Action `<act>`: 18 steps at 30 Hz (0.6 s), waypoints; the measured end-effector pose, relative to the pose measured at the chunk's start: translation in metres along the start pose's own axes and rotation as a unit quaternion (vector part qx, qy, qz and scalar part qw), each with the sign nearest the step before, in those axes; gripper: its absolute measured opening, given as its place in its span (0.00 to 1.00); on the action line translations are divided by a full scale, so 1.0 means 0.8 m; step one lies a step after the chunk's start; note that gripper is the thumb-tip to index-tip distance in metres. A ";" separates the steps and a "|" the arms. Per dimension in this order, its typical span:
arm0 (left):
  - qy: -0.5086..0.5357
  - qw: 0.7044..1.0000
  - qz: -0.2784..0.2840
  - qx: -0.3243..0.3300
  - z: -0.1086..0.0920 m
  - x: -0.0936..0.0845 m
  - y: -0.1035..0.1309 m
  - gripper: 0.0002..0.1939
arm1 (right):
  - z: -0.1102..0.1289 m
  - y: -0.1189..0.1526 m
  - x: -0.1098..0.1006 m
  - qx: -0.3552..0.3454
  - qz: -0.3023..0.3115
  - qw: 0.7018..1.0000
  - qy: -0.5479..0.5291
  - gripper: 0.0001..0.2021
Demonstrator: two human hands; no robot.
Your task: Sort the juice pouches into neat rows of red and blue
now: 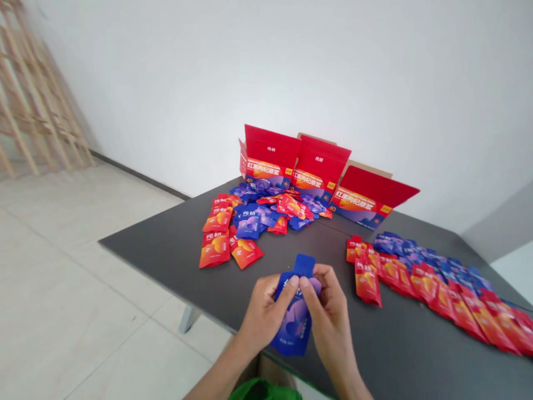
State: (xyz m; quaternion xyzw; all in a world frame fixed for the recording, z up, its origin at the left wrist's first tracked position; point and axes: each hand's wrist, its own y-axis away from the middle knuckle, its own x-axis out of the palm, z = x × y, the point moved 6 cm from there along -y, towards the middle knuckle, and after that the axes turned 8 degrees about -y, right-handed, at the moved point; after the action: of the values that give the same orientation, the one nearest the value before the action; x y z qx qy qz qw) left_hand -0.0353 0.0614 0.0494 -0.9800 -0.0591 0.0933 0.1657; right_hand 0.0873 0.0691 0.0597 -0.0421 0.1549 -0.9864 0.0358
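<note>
Between my two hands is a blue pouch (296,328) with purple fruit printed on it, upright over the table's near edge. My left hand (266,314) grips its left side, thumb on the front. On the other side my right hand (331,311) pinches the upper part, its thumb meeting the left thumb. The pouch's narrow top tab sticks up above my fingers. Beyond my hands lies a loose heap of red and blue pouches (266,214). To the right, red pouches (425,283) lie overlapping in a row, with a row of blue pouches (433,261) behind them.
Three red cartons with raised flaps stand at the back of the dark table (166,239): a left carton (268,164), a middle carton (314,172) and a right carton (362,200). A white wall rises behind. Wooden slats (37,100) lean at the far left.
</note>
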 end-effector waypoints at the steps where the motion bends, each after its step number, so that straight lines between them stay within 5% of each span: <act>1: -0.009 1.000 -0.011 0.007 -0.001 0.000 0.002 0.21 | -0.002 0.002 0.002 0.004 0.007 1.000 0.017 0.12; 6: 0.050 0.998 0.024 -0.019 0.002 0.008 0.006 0.24 | -0.014 0.017 -0.004 0.069 0.017 0.997 -0.022 0.20; 10: 0.160 0.981 0.065 -0.092 0.010 0.016 0.006 0.19 | -0.019 0.019 -0.019 0.113 -0.026 0.991 -0.061 0.16; 14: 0.128 0.986 0.053 -0.090 0.011 0.009 0.006 0.18 | -0.008 0.014 -0.016 0.089 0.042 0.994 -0.048 0.13; 18: 0.100 0.989 0.090 -0.058 0.000 0.008 0.013 0.20 | -0.008 0.022 -0.016 0.136 0.013 0.988 -0.076 0.17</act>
State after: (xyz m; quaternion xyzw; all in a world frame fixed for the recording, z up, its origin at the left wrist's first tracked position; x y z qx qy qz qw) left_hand -0.0283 0.0524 0.0449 -0.9937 0.0404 0.0057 0.1047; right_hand 0.1005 0.0555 0.0475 -0.1094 0.0171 -0.9917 0.0656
